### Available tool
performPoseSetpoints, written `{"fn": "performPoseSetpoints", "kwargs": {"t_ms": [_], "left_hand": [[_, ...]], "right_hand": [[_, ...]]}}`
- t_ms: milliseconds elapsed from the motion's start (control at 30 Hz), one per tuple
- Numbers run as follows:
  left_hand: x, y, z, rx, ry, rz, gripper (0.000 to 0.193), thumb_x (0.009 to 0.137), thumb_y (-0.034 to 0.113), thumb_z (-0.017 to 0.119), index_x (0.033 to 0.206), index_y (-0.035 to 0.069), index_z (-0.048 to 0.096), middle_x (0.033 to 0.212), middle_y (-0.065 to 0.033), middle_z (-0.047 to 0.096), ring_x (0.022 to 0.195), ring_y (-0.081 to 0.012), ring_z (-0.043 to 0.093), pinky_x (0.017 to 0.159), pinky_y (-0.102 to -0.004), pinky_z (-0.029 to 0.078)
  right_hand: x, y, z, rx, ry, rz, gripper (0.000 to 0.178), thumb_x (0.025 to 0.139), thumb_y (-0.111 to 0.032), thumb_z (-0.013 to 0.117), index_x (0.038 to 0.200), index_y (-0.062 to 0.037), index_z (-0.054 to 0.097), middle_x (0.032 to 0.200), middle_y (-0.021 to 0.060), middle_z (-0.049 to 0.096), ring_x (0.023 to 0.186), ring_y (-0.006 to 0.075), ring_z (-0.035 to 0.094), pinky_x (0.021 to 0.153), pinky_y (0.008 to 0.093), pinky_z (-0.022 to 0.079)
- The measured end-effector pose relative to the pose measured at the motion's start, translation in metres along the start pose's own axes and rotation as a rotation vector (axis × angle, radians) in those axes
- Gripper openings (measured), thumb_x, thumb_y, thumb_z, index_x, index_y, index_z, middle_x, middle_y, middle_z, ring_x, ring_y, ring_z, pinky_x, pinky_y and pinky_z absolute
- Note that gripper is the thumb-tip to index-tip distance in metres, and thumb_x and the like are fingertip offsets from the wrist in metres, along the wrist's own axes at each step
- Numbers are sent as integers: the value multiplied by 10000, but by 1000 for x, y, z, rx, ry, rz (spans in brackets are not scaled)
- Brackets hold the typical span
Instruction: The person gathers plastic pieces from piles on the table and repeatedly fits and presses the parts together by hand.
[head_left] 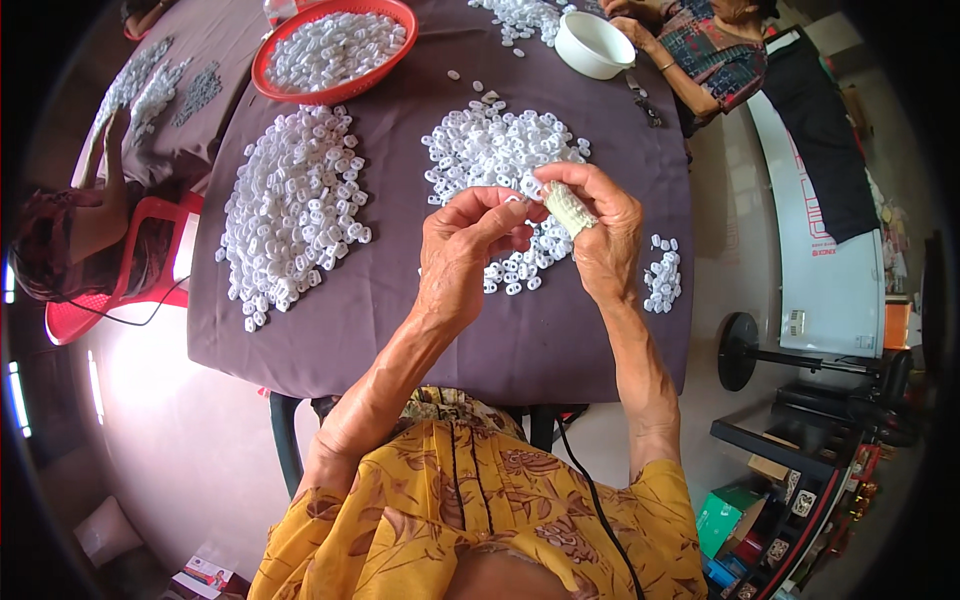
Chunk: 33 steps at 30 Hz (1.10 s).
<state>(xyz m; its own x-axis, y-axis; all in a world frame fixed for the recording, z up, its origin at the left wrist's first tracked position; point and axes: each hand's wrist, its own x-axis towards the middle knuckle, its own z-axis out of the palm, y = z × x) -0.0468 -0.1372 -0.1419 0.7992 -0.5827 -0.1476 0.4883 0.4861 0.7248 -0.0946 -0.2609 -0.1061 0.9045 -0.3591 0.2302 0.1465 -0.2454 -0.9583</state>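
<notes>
Over the middle pile of small white two-holed plastic pieces [500,150], both hands meet, fingertips close together. My right hand [607,225] is closed in a pinch on a small white plastic piece [530,186]; a pale knitted finger cover [569,208] sits on one of its digits, apparently the thumb. My left hand [462,245] is closed too, thumb against forefinger, just left of that piece. What its fingertips hold is too small to make out. Part of the pile lies hidden behind the hands.
A larger heap of white pieces [295,215] lies to the left, a small cluster [662,275] to the right. Farther back stand a red basket [262,70] full of pieces and a white bowl [592,48]. A co-worker [715,60] sits far right, another [75,235] left on a red chair [150,215].
</notes>
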Motion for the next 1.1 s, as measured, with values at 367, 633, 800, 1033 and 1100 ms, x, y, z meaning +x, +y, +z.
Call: {"fn": "performPoseSetpoints", "kwargs": {"t_ms": [367,633,800,1033,1100], "left_hand": [[0,-1,-2,24,14,2,101,812,89,584,859,1,574,830,-86,612,681,-131,556,662,-283,468],[1,-1,-5,45,10,12,96,814,87,589,859,3,581,812,-67,609,679,-133,562,659,-282,469],[1,0,-6,63,26,6,130,804,100,621,869,-11,600,798,-75,617,660,-144,563,652,-279,466],[2,-1,-6,50,30,7,190,781,130,659,886,-25,622,768,-59,637,643,-88,542,617,-221,433],[2,0,-5,80,51,-1,168,799,106,630,896,-30,603,791,-93,626,665,-156,570,663,-285,471]], "right_hand": [[1,6,-1,-68,-32,-59,184,791,52,518,948,11,604,864,53,611,720,115,599,671,223,479],[2,4,0,-95,-64,-62,195,786,64,513,950,11,606,896,57,609,816,117,590,739,223,476],[2,5,0,-102,-68,-67,198,787,64,509,950,11,607,894,53,609,813,115,590,739,220,476],[2,7,0,-109,-75,-48,175,790,53,524,935,12,611,880,50,606,813,108,585,734,222,480],[2,8,1,-108,-67,-39,167,792,48,529,933,13,611,876,49,605,812,108,585,733,223,481]]}}
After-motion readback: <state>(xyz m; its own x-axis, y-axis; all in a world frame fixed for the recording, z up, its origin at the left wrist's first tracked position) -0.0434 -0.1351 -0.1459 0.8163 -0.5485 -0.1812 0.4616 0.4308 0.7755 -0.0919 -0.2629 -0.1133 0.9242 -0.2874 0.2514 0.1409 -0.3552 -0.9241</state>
